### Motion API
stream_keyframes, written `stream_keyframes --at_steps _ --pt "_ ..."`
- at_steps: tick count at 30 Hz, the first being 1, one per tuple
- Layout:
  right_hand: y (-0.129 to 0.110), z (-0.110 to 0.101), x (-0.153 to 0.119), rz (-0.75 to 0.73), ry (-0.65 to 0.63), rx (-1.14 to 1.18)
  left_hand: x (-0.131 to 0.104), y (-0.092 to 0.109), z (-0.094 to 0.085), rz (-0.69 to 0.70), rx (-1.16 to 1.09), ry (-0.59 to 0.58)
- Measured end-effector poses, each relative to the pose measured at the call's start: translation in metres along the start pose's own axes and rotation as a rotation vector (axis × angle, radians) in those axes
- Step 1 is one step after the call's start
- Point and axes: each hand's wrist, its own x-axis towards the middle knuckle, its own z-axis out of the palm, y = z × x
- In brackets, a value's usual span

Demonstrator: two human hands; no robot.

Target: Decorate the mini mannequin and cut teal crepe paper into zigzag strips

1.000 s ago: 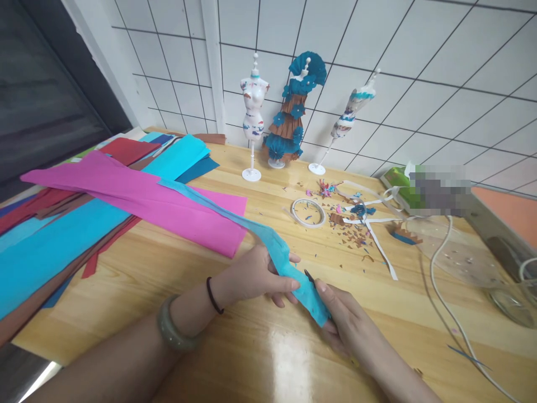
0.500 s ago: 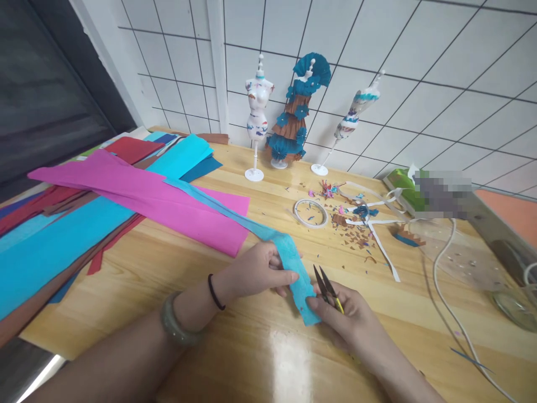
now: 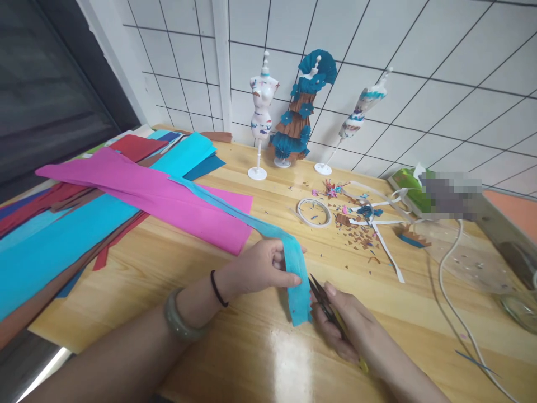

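My left hand point(image 3: 268, 266) pinches a long turquoise paper strip point(image 3: 298, 291), thumb in front and fingers behind. The strip's lower right edge is notched, and its far part trails back over the pink paper point(image 3: 210, 215). In my right hand point(image 3: 348, 319) are small dark scissors point(image 3: 325, 296) with yellow on the handles. Their blades are slightly apart, with the tips beside the strip's right edge; whether they touch it is unclear.
Behind stand two bare mannequins point(image 3: 263, 106) point(image 3: 363, 112) and one in a blue and brown paper dress point(image 3: 300, 112). A tape roll point(image 3: 314, 213) and paper scraps point(image 3: 356, 238) lie mid-table. Folded coloured papers point(image 3: 84, 224) are left, a white cable point(image 3: 447, 291) right.
My right hand has let go of the strip's lower end and turned the scissors toward its right edge. The strip now hangs straighter from my left hand. The view has shifted slightly.
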Motion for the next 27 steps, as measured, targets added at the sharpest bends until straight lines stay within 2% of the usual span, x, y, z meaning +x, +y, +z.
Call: stream_keyframes --at_steps 15,27 --pt "-0.0008 0.0006 -0.002 -0.001 -0.075 -0.1 -0.0018 -0.0085 -0.0017 -0.046 0.006 -0.114" --pt "-0.0042 0.0018 -0.0026 0.032 -0.077 -0.121 -0.002 -0.0071 0.0006 -0.082 -0.03 -0.1"
